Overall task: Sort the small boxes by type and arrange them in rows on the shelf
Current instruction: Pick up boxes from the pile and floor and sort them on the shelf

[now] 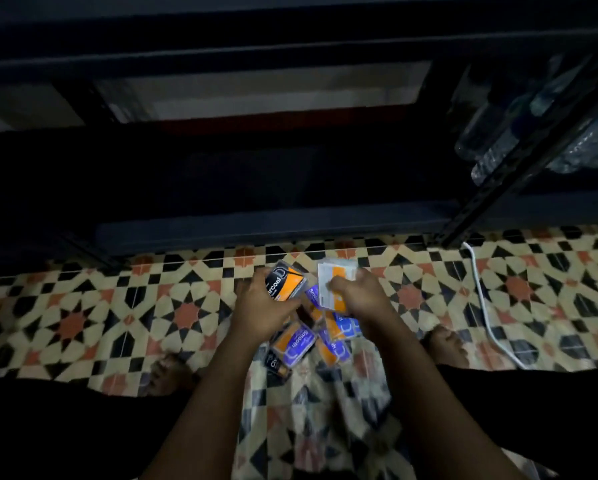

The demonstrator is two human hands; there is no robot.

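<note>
My left hand point(261, 308) grips a black-and-orange box point(285, 282) marked "charcoal", lifted off the floor. My right hand point(358, 296) holds a white-and-orange box point(332, 284), seemingly on top of a small stack. Below both hands lies a loose heap of several purple-and-orange boxes point(295, 346) marked "smooth", with a black one point(275, 363) at its lower left. The dark metal shelf point(256, 230) stands right behind, its lowest board close to the floor; I cannot see any boxes on it in the gloom.
The floor is patterned tile point(117, 306). My bare feet point(444, 348) flank the heap. A white cable point(484, 306) runs across the floor at the right. Clear plastic bottles point(519, 133) lie on the shelf at the right behind a slanted upright point(519, 168).
</note>
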